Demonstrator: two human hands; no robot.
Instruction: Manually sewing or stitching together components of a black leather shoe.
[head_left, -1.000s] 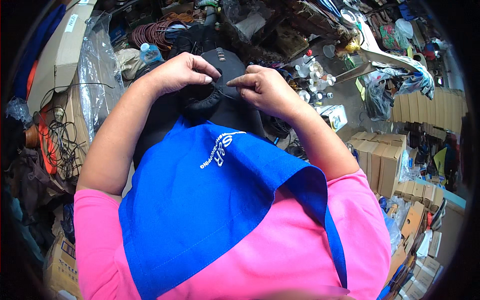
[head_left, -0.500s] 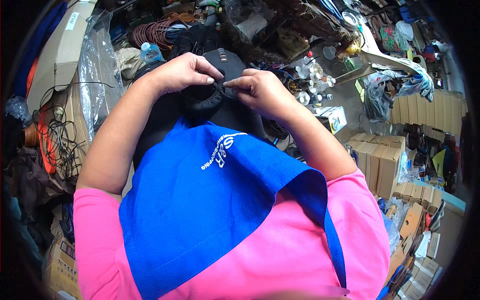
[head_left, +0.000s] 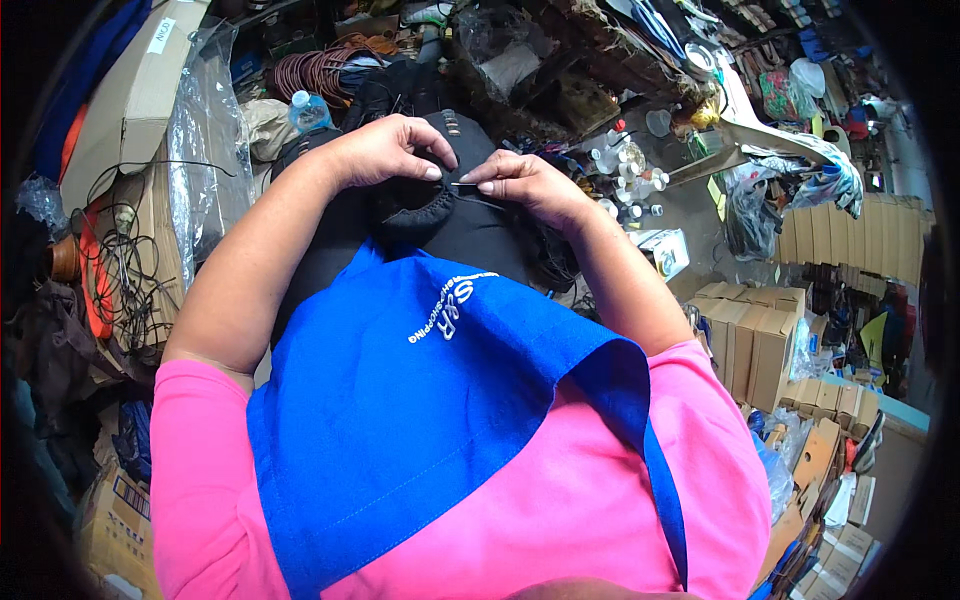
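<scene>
A black shoe [head_left: 415, 215] with a gathered, stitched rim rests on my lap, over dark trousers [head_left: 490, 232]. My left hand [head_left: 392, 150] is closed on its far edge, thumb and fingers pinching the material. Just to the right, my right hand [head_left: 528, 186] pinches a thin, shiny needle [head_left: 463, 184] that points left at the shoe's edge. A strand of dark thread [head_left: 484, 202] trails below those fingers. The shoe's far side is hidden behind my left hand.
A blue apron [head_left: 400, 400] covers my front. Beyond my knees are a clear bottle [head_left: 309, 112] and coiled reddish cable [head_left: 325, 72]. Several small bottles [head_left: 630, 165] stand on the right, with stacked cardboard boxes [head_left: 745, 335] nearer. Tangled black wire [head_left: 130, 290] lies left.
My right hand has drawn slightly right and down from the shoe's edge. The needle and thread now show at its fingertips. My left hand keeps its pinch on the shoe.
</scene>
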